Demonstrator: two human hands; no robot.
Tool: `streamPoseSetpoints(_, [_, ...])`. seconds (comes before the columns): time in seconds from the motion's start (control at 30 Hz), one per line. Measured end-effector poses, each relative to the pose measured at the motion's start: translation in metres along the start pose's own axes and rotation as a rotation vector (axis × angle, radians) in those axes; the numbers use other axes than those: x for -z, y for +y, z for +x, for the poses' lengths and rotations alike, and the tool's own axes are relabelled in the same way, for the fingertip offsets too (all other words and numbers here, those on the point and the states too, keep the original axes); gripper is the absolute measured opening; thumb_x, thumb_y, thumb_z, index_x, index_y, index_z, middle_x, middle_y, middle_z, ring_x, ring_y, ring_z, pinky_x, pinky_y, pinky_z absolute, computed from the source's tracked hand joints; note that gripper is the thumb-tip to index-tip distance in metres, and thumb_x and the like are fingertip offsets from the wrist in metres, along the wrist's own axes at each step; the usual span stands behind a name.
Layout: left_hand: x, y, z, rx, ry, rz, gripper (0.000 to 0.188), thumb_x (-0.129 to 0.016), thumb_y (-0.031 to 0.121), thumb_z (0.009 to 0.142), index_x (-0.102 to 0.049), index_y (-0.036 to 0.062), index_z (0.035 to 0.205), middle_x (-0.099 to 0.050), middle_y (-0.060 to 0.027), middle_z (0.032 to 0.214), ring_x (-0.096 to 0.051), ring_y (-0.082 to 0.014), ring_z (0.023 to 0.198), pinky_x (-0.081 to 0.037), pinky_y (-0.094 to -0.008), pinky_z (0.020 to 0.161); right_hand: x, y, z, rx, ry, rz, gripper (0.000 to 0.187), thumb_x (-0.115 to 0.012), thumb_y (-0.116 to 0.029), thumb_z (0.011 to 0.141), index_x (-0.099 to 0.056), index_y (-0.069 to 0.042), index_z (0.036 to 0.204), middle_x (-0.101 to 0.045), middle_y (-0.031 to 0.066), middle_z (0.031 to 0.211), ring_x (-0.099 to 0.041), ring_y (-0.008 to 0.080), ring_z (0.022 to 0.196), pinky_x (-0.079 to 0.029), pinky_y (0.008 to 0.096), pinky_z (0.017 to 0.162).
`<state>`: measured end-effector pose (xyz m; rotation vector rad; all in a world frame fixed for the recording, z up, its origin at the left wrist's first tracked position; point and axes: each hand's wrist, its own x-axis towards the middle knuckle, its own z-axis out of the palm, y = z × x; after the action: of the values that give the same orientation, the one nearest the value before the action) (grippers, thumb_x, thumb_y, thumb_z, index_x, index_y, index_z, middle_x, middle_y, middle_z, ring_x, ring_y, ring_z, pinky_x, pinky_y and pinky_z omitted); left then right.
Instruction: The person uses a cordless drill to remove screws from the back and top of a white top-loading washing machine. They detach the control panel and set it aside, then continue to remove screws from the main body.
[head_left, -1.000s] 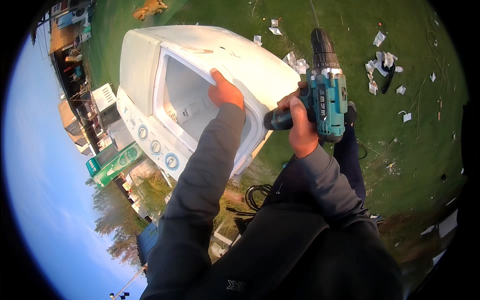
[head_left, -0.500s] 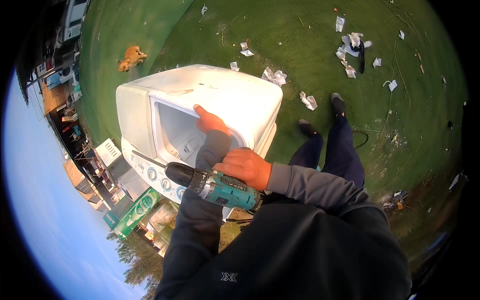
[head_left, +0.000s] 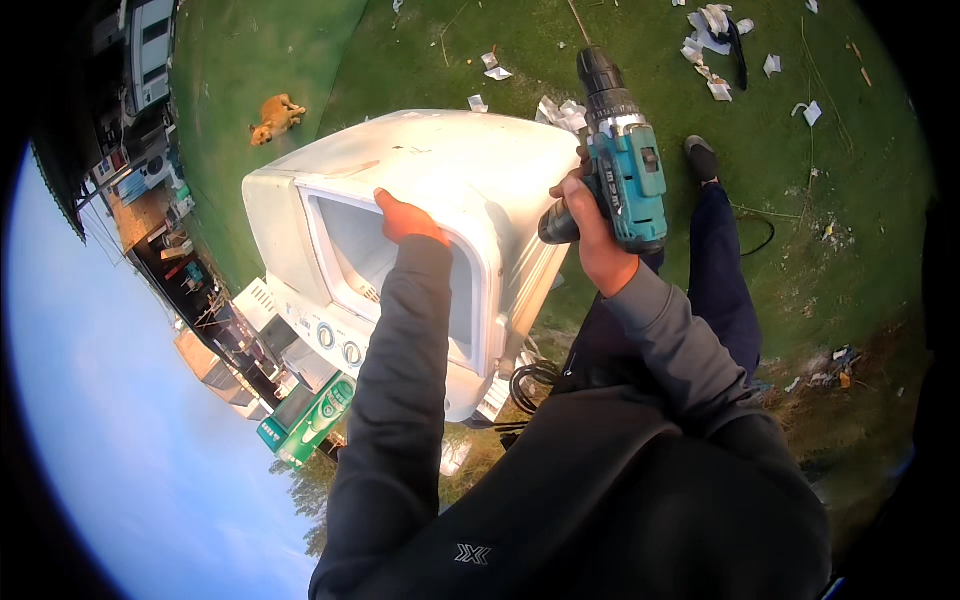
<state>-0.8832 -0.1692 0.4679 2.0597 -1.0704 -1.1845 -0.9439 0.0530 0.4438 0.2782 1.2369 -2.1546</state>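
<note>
A teal and black cordless drill is upright in my right hand, which wraps round its handle. Its chuck points toward the far edge of the view, with a thin long bit fitted. To the left stands a white washing machine with a square opening and round dials on its panel. My left hand grips the far rim of that opening, one digit lying on top of the casing. The other fingers of this hand are mostly hidden.
Crumpled white paper and other litter lie on the green ground. A tan dog lies at the far left. Black cable is looped beside the machine's near right corner. My shoe is to the right.
My right hand has swung the drill away from above my left forearm to the machine's right side, turning its chuck from left to far. The left hand keeps to the opening's rim.
</note>
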Motion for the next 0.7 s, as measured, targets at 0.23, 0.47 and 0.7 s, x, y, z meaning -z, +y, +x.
streamPoseSetpoints(0.23, [0.009,-0.027,-0.006,-0.033,-0.101,0.049,0.069,-0.045,0.05,0.1,-0.05,-0.0064,0.14,-0.058,-0.018,0.136,-0.06,-0.0337,0.119,-0.05,-0.0436,0.101,-0.017,0.049,-0.008,0.054,0.145,0.24,0.04,-0.061,-0.015,0.098,-0.049,0.0,0.134,-0.063,0.0048,0.091,-0.062,0.0131,0.086,-0.052,0.0312,0.082])
streamPoseSetpoints(0.47, [0.018,-0.037,0.006,-0.061,-0.211,-0.042,0.067,-0.046,0.047,0.099,-0.051,-0.0084,0.136,-0.058,-0.0194,0.131,-0.059,-0.0317,0.114,-0.049,-0.0421,0.099,-0.01,0.082,-0.023,-0.233,0.18,0.226,0.042,-0.061,-0.014,0.097,-0.051,0.001,0.134,-0.063,0.0049,0.088,-0.063,0.0132,0.08,-0.052,0.0312,0.078])
streamPoseSetpoints(0.7, [0.008,-0.029,-0.01,-0.056,-0.17,-0.061,0.061,-0.045,0.043,0.102,-0.053,-0.0078,0.134,-0.062,-0.018,0.127,-0.062,-0.0305,0.112,-0.05,-0.04,0.097,-0.034,0.026,0.08,-0.14,0.046,0.308,0.035,-0.063,-0.019,0.095,-0.055,0.0,0.124,-0.065,0.0061,0.088,-0.064,0.0147,0.079,-0.053,0.0326,0.077])
